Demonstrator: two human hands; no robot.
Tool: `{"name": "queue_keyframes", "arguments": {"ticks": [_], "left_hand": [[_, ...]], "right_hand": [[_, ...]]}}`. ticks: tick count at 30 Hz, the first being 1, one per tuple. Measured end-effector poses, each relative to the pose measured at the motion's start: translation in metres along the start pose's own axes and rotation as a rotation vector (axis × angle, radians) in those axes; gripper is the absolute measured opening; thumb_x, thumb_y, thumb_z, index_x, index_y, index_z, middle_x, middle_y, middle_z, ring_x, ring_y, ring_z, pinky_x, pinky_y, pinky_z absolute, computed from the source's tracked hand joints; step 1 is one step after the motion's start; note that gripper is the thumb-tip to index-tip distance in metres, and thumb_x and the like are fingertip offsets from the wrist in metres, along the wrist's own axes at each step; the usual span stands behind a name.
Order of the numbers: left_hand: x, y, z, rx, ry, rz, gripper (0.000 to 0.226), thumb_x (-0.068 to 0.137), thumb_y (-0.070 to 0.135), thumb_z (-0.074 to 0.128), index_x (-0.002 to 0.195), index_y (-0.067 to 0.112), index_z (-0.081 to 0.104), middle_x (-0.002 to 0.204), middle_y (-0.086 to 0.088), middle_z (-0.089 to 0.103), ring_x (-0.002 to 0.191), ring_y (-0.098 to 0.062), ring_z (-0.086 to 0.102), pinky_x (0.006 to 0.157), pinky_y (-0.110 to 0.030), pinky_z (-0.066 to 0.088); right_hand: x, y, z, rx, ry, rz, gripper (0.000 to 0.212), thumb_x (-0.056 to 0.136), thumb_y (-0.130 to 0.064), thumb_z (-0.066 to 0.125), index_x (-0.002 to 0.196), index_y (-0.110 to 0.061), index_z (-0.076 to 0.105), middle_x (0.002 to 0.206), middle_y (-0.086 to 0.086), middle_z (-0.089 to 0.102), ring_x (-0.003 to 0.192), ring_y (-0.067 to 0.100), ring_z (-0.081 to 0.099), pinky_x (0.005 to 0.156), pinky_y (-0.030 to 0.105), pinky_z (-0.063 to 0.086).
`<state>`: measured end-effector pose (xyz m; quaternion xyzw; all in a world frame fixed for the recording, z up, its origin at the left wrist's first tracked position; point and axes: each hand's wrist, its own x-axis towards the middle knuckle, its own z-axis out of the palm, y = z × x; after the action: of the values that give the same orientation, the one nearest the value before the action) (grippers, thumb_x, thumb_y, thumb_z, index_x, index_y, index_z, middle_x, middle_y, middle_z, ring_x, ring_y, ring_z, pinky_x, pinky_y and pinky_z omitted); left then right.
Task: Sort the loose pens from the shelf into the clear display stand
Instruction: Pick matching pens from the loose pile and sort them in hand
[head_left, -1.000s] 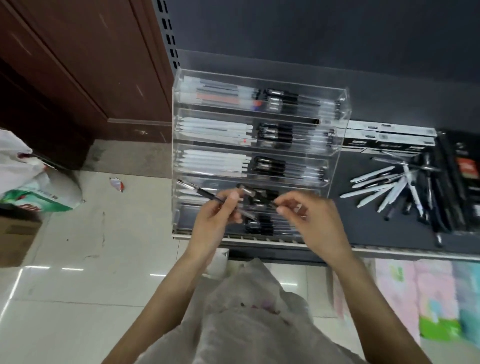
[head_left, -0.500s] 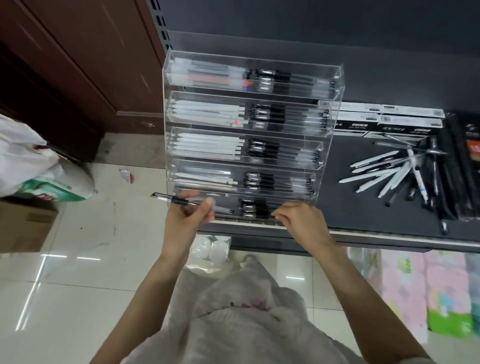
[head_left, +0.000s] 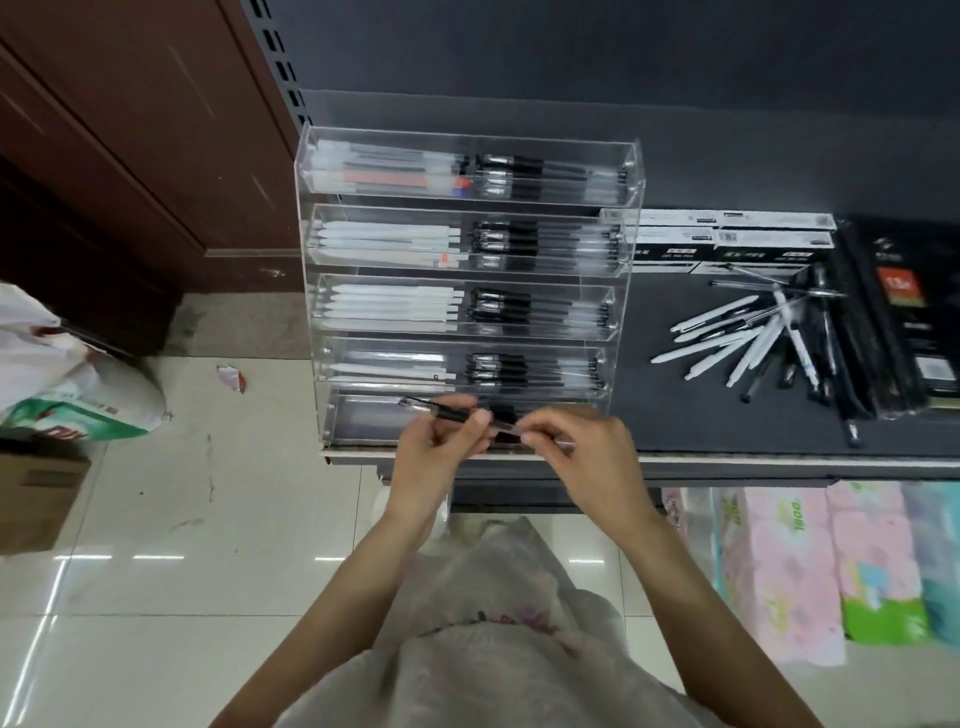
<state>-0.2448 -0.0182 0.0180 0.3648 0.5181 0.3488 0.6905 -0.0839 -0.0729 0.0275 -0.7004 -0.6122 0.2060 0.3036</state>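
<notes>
We see both hands at the front of the clear display stand (head_left: 467, 291), by its lowest tier. Left hand (head_left: 434, 452) pinches a black pen (head_left: 452, 413) w/ thumb + fingers curled round it; pen lies roughly level, tip end poking left. Right hand (head_left: 582, 457) pinches the same pen's clear right end, fingers curled. Stand sits on the dark shelf (head_left: 675, 415), left end; upper tiers hold white pens left, black pens right. Loose pens (head_left: 748, 338) lie in a fanned pile on the shelf, right of the stand, well apart from the hands. Pen boxes (head_left: 727, 244) behind the pile.
</notes>
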Motion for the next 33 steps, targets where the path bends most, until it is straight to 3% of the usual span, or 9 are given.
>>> {"name": "queue_keyframes", "arguments": {"ticks": [2, 4, 8, 16, 18, 21, 24, 28, 33], "left_hand": [[0.007, 0.001, -0.009, 0.146, 0.115, 0.085, 0.019, 0.088, 0.020, 0.064, 0.104, 0.012, 0.061, 0.088, 0.000, 0.071, 0.086, -0.016, 0.070, 0.080, -0.026, 0.055], [0.015, 0.001, -0.024, 0.511, 0.178, 0.227, 0.020, 0.093, 0.027, 0.057, 0.109, 0.015, 0.060, 0.096, 0.007, 0.068, 0.090, -0.010, 0.066, 0.085, -0.026, 0.051], [0.025, -0.003, -0.032, 1.118, 0.016, 0.370, 0.027, 0.100, 0.025, 0.043, 0.115, 0.014, 0.061, 0.104, -0.005, 0.070, 0.087, -0.024, 0.066, 0.075, -0.029, 0.047], [0.036, -0.008, -0.013, 1.242, -0.171, 0.203, 0.021, 0.100, 0.019, 0.039, 0.108, 0.007, 0.054, 0.103, -0.015, 0.063, 0.092, -0.030, 0.059, 0.068, -0.026, 0.033], [0.039, -0.011, -0.013, 1.239, -0.202, 0.177, 0.029, 0.099, 0.021, 0.040, 0.120, 0.007, 0.055, 0.115, -0.014, 0.062, 0.100, -0.028, 0.059, 0.076, -0.026, 0.037], [0.041, -0.012, -0.014, 1.243, -0.227, 0.176, 0.037, 0.098, 0.022, 0.043, 0.133, 0.012, 0.052, 0.131, -0.011, 0.056, 0.111, -0.027, 0.057, 0.095, -0.028, 0.039], [0.042, -0.011, -0.014, 1.244, -0.225, 0.194, 0.037, 0.098, 0.022, 0.044, 0.133, 0.011, 0.052, 0.131, -0.011, 0.056, 0.114, -0.026, 0.057, 0.096, -0.028, 0.039], [0.040, -0.004, -0.015, 1.409, -0.237, 0.280, 0.030, 0.098, 0.024, 0.041, 0.121, 0.011, 0.056, 0.114, -0.014, 0.064, 0.097, -0.030, 0.062, 0.079, -0.033, 0.046], [0.021, 0.032, 0.009, 1.586, -0.228, 0.510, 0.030, 0.098, 0.033, 0.040, 0.123, 0.024, 0.055, 0.103, -0.002, 0.068, 0.090, -0.024, 0.066, 0.068, -0.031, 0.047]], "right_hand": [[-0.005, 0.017, -0.012, -0.137, 0.103, 0.028, 0.012, 0.075, -0.017, 0.078, 0.084, -0.022, 0.072, 0.078, -0.011, 0.069, 0.073, 0.005, 0.060, 0.062, 0.020, 0.048], [-0.009, 0.028, -0.021, -0.283, 0.176, 0.032, 0.014, 0.069, -0.015, 0.082, 0.078, -0.021, 0.073, 0.070, -0.009, 0.068, 0.072, 0.008, 0.056, 0.063, 0.017, 0.041], [-0.007, 0.037, -0.012, -0.413, 0.146, -0.040, 0.019, 0.058, -0.007, 0.085, 0.070, -0.016, 0.074, 0.059, -0.002, 0.063, 0.066, 0.016, 0.060, 0.052, 0.023, 0.051], [0.005, 0.035, 0.011, -0.859, -0.219, -0.036, 0.037, 0.029, -0.003, 0.087, 0.056, -0.017, 0.067, 0.043, -0.002, 0.055, 0.049, 0.014, 0.058, 0.033, 0.017, 0.038], [0.006, 0.033, 0.014, -0.903, -0.244, -0.036, 0.032, 0.038, -0.005, 0.084, 0.062, -0.018, 0.069, 0.048, -0.002, 0.059, 0.054, 0.012, 0.061, 0.035, 0.018, 0.042], [0.006, 0.034, 0.018, -0.929, -0.332, 0.044, 0.026, 0.077, -0.001, 0.057, 0.098, -0.014, 0.066, 0.086, 0.003, 0.071, 0.089, 0.016, 0.065, 0.060, 0.026, 0.053], [0.005, 0.034, 0.018, -0.868, -0.313, 0.100, 0.035, 0.082, 0.003, 0.049, 0.112, -0.012, 0.060, 0.103, 0.007, 0.068, 0.095, 0.020, 0.066, 0.069, 0.031, 0.055], [-0.005, 0.029, 0.011, -0.674, -0.093, 0.071, 0.031, 0.054, 0.001, 0.081, 0.079, -0.014, 0.069, 0.075, 0.001, 0.069, 0.068, 0.019, 0.068, 0.043, 0.025, 0.051], [-0.028, 0.033, -0.020, 0.010, 0.053, 0.226, 0.021, 0.086, -0.007, 0.065, 0.104, -0.017, 0.071, 0.095, -0.002, 0.070, 0.080, 0.008, 0.066, 0.074, 0.018, 0.053]]}}
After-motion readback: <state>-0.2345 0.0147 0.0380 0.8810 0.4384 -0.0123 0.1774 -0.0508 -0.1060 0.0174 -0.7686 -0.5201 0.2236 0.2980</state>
